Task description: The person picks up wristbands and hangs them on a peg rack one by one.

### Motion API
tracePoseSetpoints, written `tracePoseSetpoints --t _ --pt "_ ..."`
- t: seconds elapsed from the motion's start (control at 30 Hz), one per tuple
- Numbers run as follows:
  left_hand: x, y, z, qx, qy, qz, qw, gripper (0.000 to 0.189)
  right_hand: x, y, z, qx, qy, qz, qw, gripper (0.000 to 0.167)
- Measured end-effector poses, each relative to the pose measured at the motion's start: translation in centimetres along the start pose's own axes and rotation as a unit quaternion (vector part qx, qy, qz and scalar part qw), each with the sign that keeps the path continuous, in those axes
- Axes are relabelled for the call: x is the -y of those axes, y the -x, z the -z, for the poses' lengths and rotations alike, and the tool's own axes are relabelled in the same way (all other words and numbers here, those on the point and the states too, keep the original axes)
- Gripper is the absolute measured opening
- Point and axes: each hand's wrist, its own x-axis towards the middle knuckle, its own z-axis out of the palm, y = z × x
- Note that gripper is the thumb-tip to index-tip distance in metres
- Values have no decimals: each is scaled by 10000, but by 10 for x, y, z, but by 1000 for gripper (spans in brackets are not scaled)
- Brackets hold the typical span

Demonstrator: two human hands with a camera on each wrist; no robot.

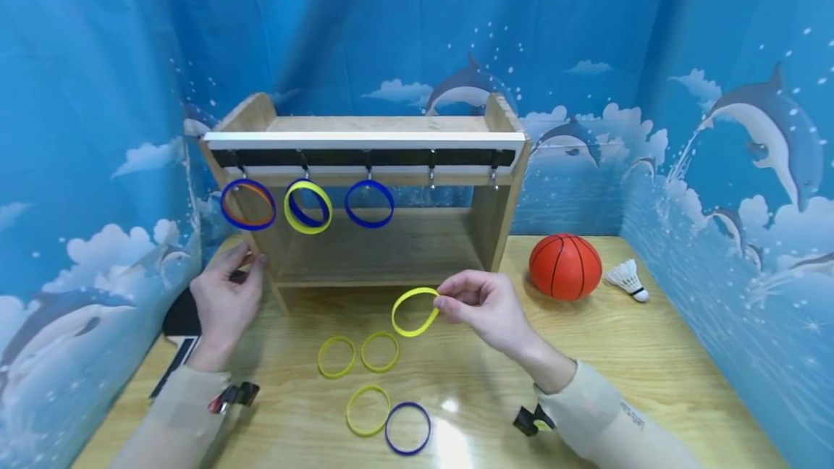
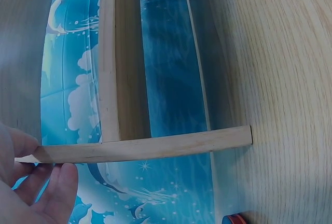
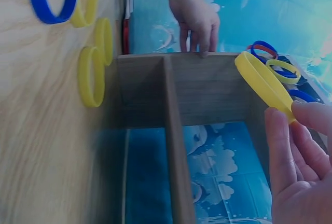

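My right hand (image 1: 485, 310) pinches a yellow silicone wristband (image 1: 415, 312) between thumb and fingers, just in front of the wooden shelf's lower board. The left hand (image 1: 229, 295) grips the side panel (image 2: 155, 149) of the wooden shelf (image 1: 378, 237), thumb on one face and fingers on the other. From hooks on the shelf's front bar (image 1: 365, 140) hang wristbands: a blue one (image 1: 248, 224) with an orange one at the left, a yellow one (image 1: 301, 231) with a blue one beside it, and a single blue wristband (image 1: 369, 224). Two hooks (image 1: 431, 168) at the right hold nothing.
Three yellow wristbands (image 1: 368, 432) and a blue wristband (image 1: 407, 451) lie on the wooden table (image 1: 651, 382) in front of the shelf. A red ball (image 1: 565, 266) and a shuttlecock (image 1: 628, 281) stand at right. Behind the left hand lies a dark paddle-like object (image 1: 181, 315).
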Motion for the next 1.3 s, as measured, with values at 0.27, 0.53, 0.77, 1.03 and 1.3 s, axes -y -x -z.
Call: tracePoseSetpoints --t 0.27,0.53,0.77,1.03,1.3 --pt "0 0 0 -8 48 102 9999 34 10 -5 -1 -276 -499 314 9979 18" --pt "1 1 0 -21 74 170 9998 33 28 -16 -10 -662 -817 529 9930 13" --pt "1 0 0 7 33 134 9999 33 42 -27 -20 -970 -903 557 9896 12" --pt "0 -1 0 42 -49 142 9999 34 52 -48 -34 -1355 -1506 704 9767 33" --pt "1 -1 0 4 -59 70 10000 32 56 -70 -52 -1666 -2006 823 9619 40"
